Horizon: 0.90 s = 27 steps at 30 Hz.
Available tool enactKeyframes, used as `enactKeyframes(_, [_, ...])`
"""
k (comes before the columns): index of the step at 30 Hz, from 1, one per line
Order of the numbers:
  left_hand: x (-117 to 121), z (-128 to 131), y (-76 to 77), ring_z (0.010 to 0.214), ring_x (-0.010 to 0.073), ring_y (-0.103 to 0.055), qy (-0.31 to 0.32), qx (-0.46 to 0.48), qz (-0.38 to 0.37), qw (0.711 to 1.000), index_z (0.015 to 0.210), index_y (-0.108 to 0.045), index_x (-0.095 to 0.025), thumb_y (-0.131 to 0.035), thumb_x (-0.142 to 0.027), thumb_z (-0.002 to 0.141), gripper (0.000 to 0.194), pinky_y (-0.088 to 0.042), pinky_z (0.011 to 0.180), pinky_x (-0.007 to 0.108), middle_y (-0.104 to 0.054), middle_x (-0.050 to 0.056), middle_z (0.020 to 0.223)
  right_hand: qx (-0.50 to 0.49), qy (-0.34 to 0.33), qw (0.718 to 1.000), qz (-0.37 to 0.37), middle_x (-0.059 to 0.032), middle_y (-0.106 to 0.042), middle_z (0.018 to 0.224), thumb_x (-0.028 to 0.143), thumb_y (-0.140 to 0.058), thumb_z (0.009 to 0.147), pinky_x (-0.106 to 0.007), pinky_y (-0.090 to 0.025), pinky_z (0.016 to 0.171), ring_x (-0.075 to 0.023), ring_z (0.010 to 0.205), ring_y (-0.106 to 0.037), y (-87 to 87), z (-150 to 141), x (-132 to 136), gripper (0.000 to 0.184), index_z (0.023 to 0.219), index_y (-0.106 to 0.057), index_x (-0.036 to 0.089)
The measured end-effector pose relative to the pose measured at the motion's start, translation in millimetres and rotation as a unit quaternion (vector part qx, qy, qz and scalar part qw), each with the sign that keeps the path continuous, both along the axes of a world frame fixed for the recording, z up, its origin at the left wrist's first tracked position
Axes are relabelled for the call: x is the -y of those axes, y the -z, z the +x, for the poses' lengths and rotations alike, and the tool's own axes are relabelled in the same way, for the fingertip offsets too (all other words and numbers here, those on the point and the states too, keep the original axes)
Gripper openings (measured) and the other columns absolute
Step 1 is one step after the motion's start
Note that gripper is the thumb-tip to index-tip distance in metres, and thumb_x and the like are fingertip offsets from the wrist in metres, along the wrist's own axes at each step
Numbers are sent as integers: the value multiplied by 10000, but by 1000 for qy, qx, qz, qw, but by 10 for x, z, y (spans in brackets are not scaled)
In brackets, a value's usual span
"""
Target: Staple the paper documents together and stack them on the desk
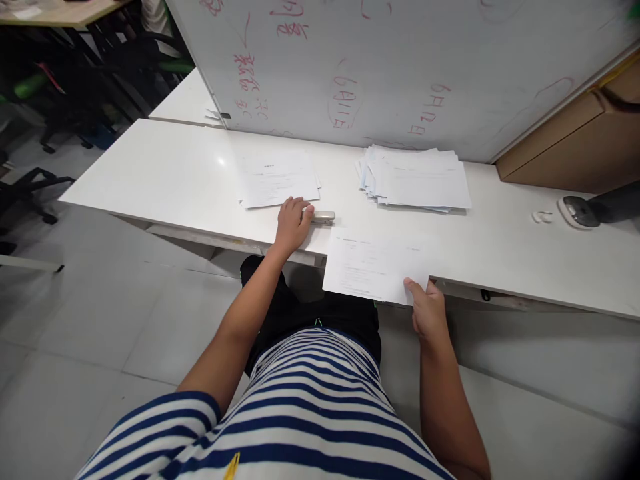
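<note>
My left hand (293, 222) rests on the white desk (165, 173), its fingers curled over one end of a small silver stapler (324, 217). Just beyond that hand lies a thin set of printed sheets (277, 177). My right hand (427, 308) pinches the lower right corner of a few printed sheets (373, 263) that hang over the desk's front edge. A thicker, fanned stack of papers (417, 177) lies further back on the right.
A whiteboard (400, 67) with red writing leans at the back of the desk. A grey and white device (577, 212) and a small white object (541, 216) lie at the right. A wooden cabinet (565, 147) stands behind. Office chairs (30, 187) are at the left.
</note>
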<state>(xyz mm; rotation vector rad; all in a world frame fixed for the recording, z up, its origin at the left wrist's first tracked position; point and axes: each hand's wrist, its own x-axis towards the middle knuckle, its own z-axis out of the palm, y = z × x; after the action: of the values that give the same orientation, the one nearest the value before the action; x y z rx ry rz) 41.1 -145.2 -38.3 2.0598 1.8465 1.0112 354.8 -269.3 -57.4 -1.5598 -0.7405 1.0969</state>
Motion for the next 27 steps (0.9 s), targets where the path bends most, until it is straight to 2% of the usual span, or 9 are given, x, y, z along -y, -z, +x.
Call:
enactKeyframes(10, [-14, 3, 0, 1305, 215, -504, 3, 3, -4, 1000, 1084, -606, -220, -186, -550, 1021, 538, -282, 1202, 455, -657, 92, 1228, 8, -6, 1000, 18, -60, -760, 928, 391, -747, 722, -403, -523, 933, -227, 970, -692, -73, -28, -90, 387, 1027, -714, 156])
enactKeyframes(18, [-6, 4, -2, 1306, 210, -498, 1, 2, -8, 1000, 1084, -612, -222, -201, -521, 1027, 511, -281, 1204, 435, -653, 88, 1232, 10, -4, 1000, 18, -45, -753, 918, 389, -743, 707, -392, -524, 925, -219, 950, -688, -81, -41, -92, 372, 999, -702, 162])
enactKeyframes(20, [-8, 2, 4, 1305, 209, -498, 3, 3, -9, 1000, 1083, -613, -227, -205, -513, 1028, 502, -283, 1202, 437, -655, 84, 1228, 40, 5, 999, 37, -36, -748, 917, 390, -722, 713, -389, -522, 928, -221, 947, -689, -123, 70, -256, 369, 999, -695, 160])
enactKeyframes(22, [-20, -3, 14, 1294, 215, -505, -2, 1, -6, 1000, 1077, -617, -230, -216, -515, 1026, 495, -290, 1196, 443, -656, 87, 1228, 93, 12, 994, 53, -42, -743, 968, 389, -694, 718, -390, -532, 900, -233, 943, -688, -202, 244, -565, 373, 1012, -686, 160])
enactKeyframes(25, [-46, -10, 21, 1267, 233, -517, -12, -6, -3, 1000, 1054, -626, -228, -225, -514, 1023, 494, -319, 1172, 448, -656, 93, 1231, 238, 13, 970, 43, -48, -736, 1033, 392, -605, 774, -377, -548, 799, -246, 913, -678, -375, 559, -1227, 367, 1071, -666, 186])
enactKeyframes(27, [-53, -8, 13, 1234, 244, -533, -14, -11, -6, 1000, 1034, -629, -225, -228, -504, 1024, 488, -356, 1138, 446, -661, 96, 1217, 273, 21, 961, 37, -43, -723, 1101, 361, -543, 816, -394, -540, 780, -265, 944, -663, -491, 727, -1682, 378, 1148, -642, 210])
